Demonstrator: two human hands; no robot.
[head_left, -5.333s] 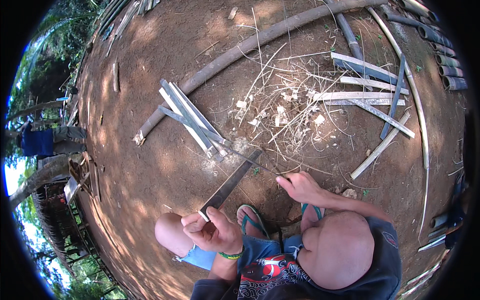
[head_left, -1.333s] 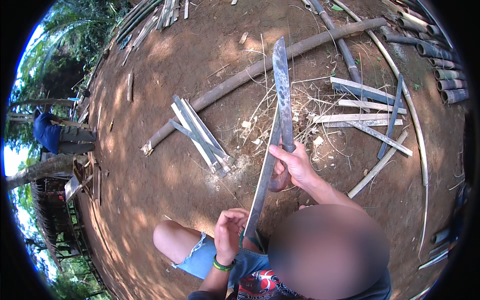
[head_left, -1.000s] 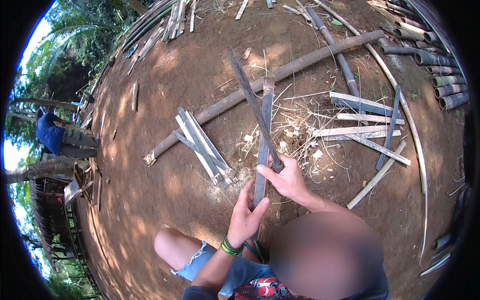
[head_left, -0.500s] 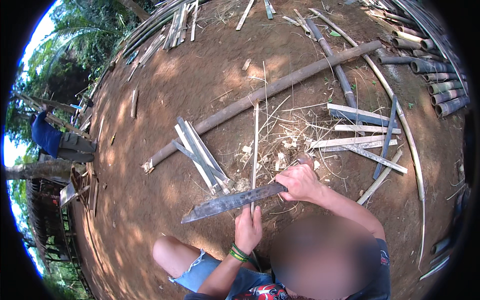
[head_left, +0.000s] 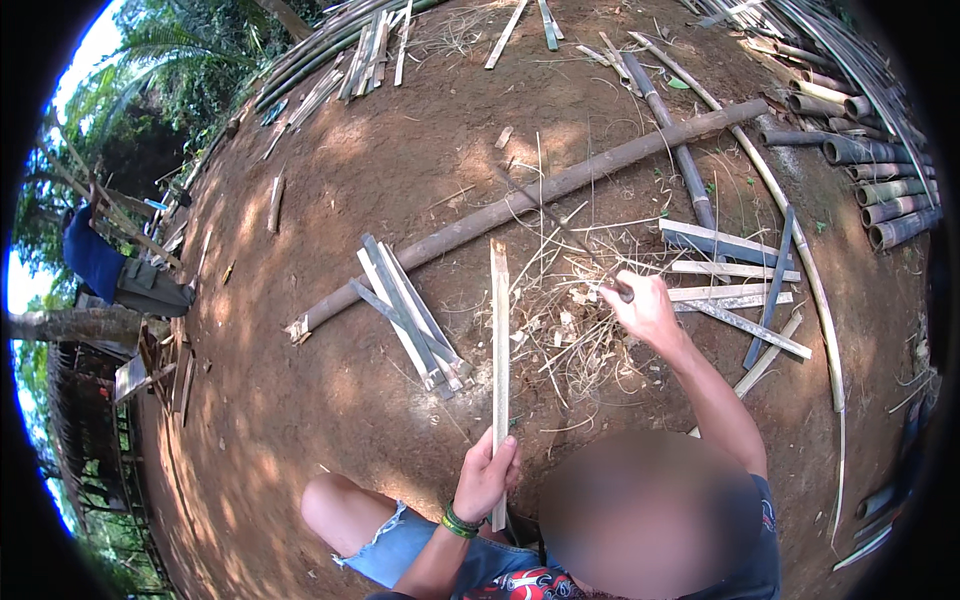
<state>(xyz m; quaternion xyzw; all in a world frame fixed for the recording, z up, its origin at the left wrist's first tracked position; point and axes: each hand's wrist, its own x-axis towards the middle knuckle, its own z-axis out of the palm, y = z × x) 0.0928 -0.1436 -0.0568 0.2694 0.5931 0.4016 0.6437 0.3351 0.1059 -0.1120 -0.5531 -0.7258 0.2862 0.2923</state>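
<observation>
the left hand (head_left: 487,474) has its grip closed around the lower part of a bamboo strip (head_left: 500,345), presumably to leave the remaining length free of fingers. the strip extends forward from the body, pale face toward the wearer. the right hand (head_left: 648,310) grips a long knife (head_left: 573,239), blade apart from the strip, likely for clearance. shavings (head_left: 572,325) lie to the right.
</observation>
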